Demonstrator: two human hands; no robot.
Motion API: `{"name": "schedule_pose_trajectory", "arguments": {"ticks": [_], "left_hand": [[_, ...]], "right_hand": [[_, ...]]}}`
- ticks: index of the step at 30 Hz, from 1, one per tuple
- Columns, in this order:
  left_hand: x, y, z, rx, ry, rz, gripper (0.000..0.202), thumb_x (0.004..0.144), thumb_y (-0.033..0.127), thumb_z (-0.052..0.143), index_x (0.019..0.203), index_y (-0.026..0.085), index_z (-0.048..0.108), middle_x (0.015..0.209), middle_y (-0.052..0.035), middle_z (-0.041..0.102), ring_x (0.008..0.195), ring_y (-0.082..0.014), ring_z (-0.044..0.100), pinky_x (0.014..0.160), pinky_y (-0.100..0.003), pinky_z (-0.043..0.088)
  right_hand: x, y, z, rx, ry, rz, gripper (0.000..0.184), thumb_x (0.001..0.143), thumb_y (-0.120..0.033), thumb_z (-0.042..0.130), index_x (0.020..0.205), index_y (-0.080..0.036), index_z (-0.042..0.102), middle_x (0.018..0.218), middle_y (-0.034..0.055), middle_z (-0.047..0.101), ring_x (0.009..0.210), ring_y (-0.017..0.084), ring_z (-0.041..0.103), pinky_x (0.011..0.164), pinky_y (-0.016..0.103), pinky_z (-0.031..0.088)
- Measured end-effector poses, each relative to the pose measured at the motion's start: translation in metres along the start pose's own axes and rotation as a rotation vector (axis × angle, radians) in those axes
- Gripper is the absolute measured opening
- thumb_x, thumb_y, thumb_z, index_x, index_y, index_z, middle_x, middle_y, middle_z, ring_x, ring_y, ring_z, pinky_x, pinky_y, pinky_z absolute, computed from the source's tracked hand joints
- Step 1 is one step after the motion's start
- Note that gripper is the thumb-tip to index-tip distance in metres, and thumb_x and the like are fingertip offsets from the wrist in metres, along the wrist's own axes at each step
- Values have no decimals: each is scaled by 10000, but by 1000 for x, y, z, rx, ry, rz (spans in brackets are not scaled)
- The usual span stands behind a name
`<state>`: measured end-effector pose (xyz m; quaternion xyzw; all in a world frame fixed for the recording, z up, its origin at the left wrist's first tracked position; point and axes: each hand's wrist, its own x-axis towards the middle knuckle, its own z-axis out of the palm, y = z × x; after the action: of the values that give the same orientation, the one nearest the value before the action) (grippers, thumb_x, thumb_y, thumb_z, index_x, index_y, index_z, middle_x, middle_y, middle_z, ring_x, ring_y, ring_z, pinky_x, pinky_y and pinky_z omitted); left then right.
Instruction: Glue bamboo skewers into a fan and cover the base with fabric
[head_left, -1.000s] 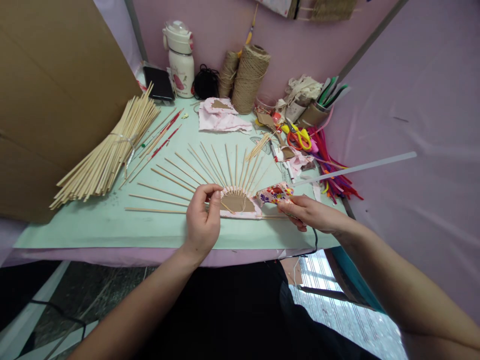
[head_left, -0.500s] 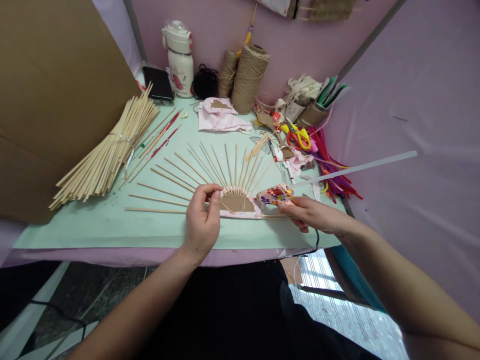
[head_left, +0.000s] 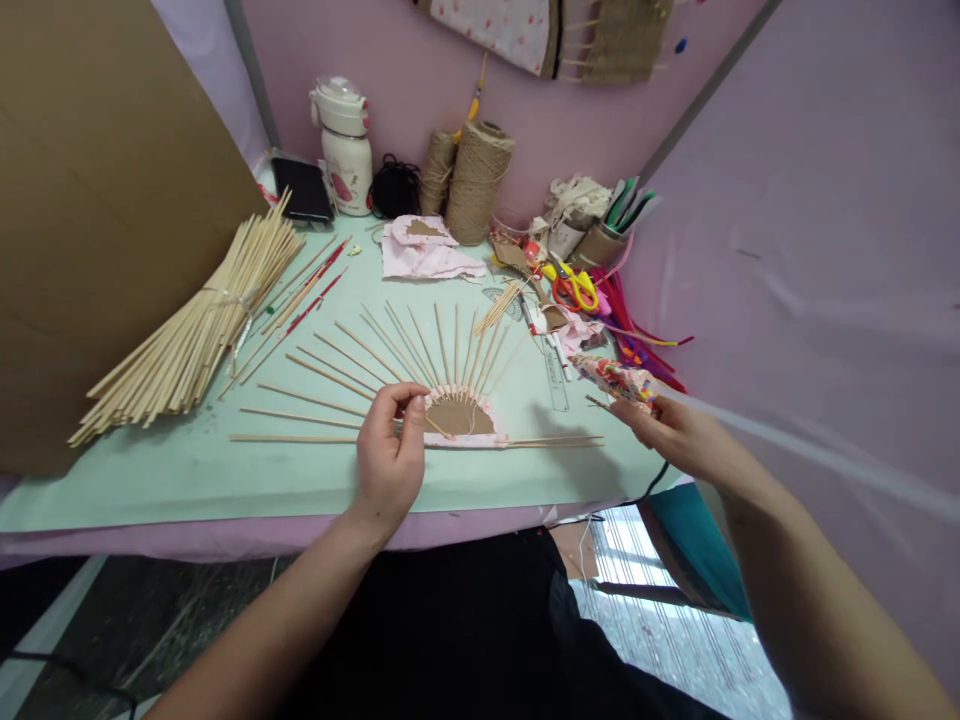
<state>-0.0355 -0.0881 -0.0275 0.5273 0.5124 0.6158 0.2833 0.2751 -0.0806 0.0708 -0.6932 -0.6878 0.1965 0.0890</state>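
A half-round cardboard piece (head_left: 463, 418) with a pink-and-white fabric edge lies flat on the table, thin wooden sticks (head_left: 441, 340) fanning out from its rim. My left hand (head_left: 391, 445) is closed at the piece's left edge, thumb and fingers pinched round a thin stick whose short end (head_left: 439, 428) crosses the cardboard. My fingers partly hide the grip. To the right, my right hand (head_left: 664, 430) grips a glue gun (head_left: 619, 380) wrapped in flowery material, held above the table apart from the cardboard. A long pale glue stick (head_left: 780, 435) sticks out behind it, blurred.
A tied bundle of sticks (head_left: 195, 330) stands at the left, beside a brown board (head_left: 112, 200). Twine spools (head_left: 478, 185) and a white bottle (head_left: 347, 150) line the back. Scissors (head_left: 574, 288), a clear ruler (head_left: 555, 375) and colourful pipe cleaners (head_left: 630, 325) lie at the right.
My right hand has drawn the glue gun away from the cardboard, to the right, and its glue stick has swung downward. My left hand keeps its pinch at the edge. The view has tilted upward.
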Motion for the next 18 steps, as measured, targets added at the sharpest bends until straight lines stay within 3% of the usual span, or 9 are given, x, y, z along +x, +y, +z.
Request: {"name": "schedule_pose_trajectory", "arguments": {"ticks": [2, 4, 9, 14, 18], "left_hand": [[0, -1, 0, -1, -14, -13, 133, 950, 288, 515, 946, 199, 613, 892, -20, 622, 837, -148, 579, 764, -273, 459], [1, -2, 0, -4, -30, -30, 131, 949, 288, 515, 950, 200, 614, 890, -16, 621, 831, -145, 580, 762, -271, 455], [1, -4, 1, 17, -44, -35, 125, 943, 277, 517, 948, 203, 618, 893, -14, 629, 836, -146, 587, 761, -267, 455], [1, -3, 0, 64, -58, -42, 141, 943, 302, 516, 942, 203, 616, 878, -20, 633, 825, -154, 593, 742, -270, 466], [2, -2, 0, 86, -73, -33, 158, 949, 318, 503, 942, 204, 612, 861, -22, 636, 807, -158, 600, 714, -268, 475]], "right_hand": [[6, 28, 1, -29, 107, -66, 392, 880, -559, 499, 1038, -214, 597, 962, 101, 699, 847, 254, 627, 727, 352, 486], [14, 60, 4, -43, 120, -132, 417, 880, -490, 504, 1161, -192, 580, 1109, 129, 683, 947, 273, 634, 795, 376, 499], [34, 116, 20, -224, 83, -240, 425, 847, -364, 509, 1204, -148, 589, 1139, 174, 659, 993, 298, 641, 838, 408, 508], [48, 128, 34, -406, 119, -223, 519, 851, -267, 459, 1347, -122, 511, 1235, 204, 606, 1051, 330, 626, 871, 450, 502], [51, 121, 28, -488, 108, -213, 585, 831, -251, 476, 1400, -116, 484, 1258, 214, 596, 1146, 352, 585, 922, 463, 490]]}}
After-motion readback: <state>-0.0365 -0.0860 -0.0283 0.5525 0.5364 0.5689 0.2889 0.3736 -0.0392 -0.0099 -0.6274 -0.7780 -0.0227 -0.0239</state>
